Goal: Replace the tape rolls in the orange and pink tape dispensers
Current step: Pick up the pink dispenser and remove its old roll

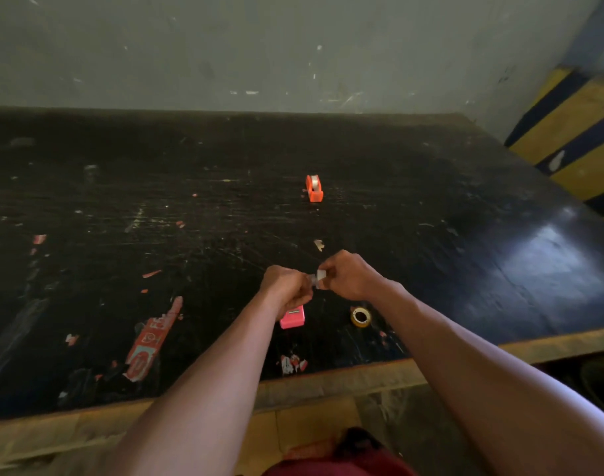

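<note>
Black table (431,201), tape roll (318,278) pinched between hands (286,286) (349,276), pink dispenser (292,318) beneath

The near tape dispenser (292,319) lies on the table (431,218) by its front edge. Just right of it lies a loose tape roll (360,317). Above it the left hand (287,286) and right hand (348,276) meet on a small tape roll (317,279). Well behind it stands a second tape dispenser (314,190).

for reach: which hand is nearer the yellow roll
Right. Both pinch a small clear roll: right hand just beyond the yellow roll, left hand over the pink dispenser.
</note>
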`<action>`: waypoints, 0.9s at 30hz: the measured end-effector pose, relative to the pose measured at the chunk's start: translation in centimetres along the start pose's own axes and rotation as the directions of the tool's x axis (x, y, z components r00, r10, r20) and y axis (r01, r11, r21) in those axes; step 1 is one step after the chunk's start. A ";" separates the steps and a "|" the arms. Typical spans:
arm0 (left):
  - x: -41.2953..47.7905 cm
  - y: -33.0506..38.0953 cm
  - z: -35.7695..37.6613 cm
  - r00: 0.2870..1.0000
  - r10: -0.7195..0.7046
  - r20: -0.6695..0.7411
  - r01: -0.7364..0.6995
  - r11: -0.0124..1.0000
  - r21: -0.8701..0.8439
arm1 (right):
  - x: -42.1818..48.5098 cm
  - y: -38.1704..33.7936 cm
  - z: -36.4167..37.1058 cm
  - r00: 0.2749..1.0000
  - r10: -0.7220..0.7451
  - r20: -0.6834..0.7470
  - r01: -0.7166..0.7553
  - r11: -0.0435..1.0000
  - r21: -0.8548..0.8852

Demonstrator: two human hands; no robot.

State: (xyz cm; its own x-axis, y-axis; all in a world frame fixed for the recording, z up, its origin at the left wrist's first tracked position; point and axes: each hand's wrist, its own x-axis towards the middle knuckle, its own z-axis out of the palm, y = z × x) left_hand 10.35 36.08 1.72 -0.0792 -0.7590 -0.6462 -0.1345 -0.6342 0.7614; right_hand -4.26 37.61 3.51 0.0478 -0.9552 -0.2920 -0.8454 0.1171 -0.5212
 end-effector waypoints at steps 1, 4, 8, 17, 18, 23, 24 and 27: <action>0.2 -0.2 0.5 1.000 -0.015 -0.026 0.014 1.000 -0.005 | -0.2 0.6 0.1 1.000 0.020 0.001 -0.020 1.000 -0.006; 0.6 -1.1 1.5 0.995 -0.043 -0.086 0.042 0.999 -0.014 | -0.8 2.6 0.9 0.997 0.073 0.038 -0.070 0.996 -0.057; 1.2 -2.2 2.7 0.990 -0.055 -0.132 0.048 0.998 -0.051 | -1.0 4.7 2.2 0.992 0.106 0.072 -0.096 0.986 -0.137; 1.1 -3.6 4.1 0.971 -0.058 -0.233 0.034 0.994 -0.105 | -1.1 5.7 5.8 0.998 0.058 0.024 -0.049 0.962 -0.268; 1.0 -3.8 4.0 0.968 -0.055 -0.246 0.030 0.994 -0.104 | -1.2 5.8 6.1 0.999 0.049 0.009 -0.045 0.960 -0.277; 0.6 -4.5 3.4 0.950 -0.018 -0.313 -0.014 0.995 -0.099 | -1.4 6.3 6.6 0.999 0.019 -0.038 -0.029 0.958 -0.286; 0.5 -4.5 3.4 0.946 -0.014 -0.323 -0.019 0.995 -0.098 | -1.5 6.3 6.6 0.999 0.013 -0.034 -0.022 0.957 -0.288; -0.2 -4.6 4.0 0.941 -0.004 -0.339 -0.030 0.995 -0.092 | -1.6 6.5 6.7 1.000 0.003 -0.016 -0.008 0.956 -0.293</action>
State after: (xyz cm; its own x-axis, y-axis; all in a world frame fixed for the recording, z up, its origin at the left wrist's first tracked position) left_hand 7.04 39.69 -1.83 0.2611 -0.7617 -0.5930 -0.0404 -0.6224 0.7817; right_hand -6.31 41.70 -4.79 0.0365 -0.9591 -0.2807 -0.9644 0.0398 -0.2615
